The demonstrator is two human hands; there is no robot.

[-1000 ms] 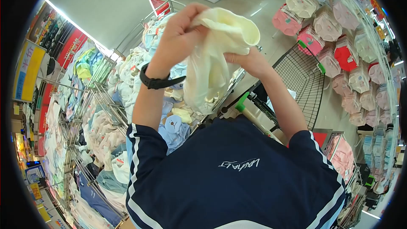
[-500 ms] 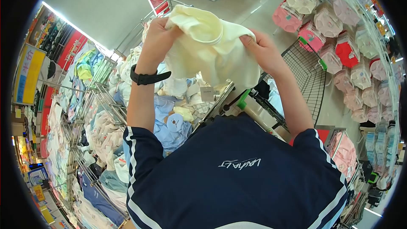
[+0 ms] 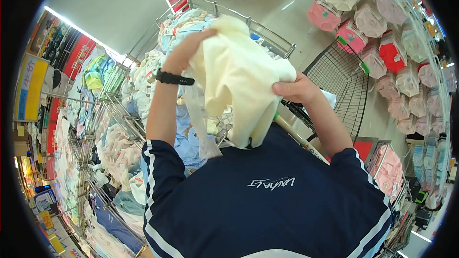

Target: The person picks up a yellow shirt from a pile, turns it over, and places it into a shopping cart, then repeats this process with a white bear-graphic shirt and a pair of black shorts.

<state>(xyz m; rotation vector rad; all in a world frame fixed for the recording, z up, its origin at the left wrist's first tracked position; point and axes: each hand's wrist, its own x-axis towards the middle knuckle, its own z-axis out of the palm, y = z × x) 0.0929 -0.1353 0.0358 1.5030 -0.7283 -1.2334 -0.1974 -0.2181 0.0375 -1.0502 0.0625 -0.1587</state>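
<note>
This is a clothing shop, on the children's wear floor. Tiered wire bins [image 3: 112, 129] overflow with folded baby garments carrying price tags. Packaged clothes [image 3: 382, 43] hang in rows on a wall rack, a wire shopping cart [image 3: 342, 86] stands in the tiled aisle, and red sale signs [image 3: 76, 52] line the far side.

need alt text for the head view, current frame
A person in a navy shirt holds up a pale yellow garment with both hands: the left hand, wearing a black wristwatch, grips its top, the right hand its side. Behind it are a wire bin heaped with baby clothes and a shopping cart.
</note>
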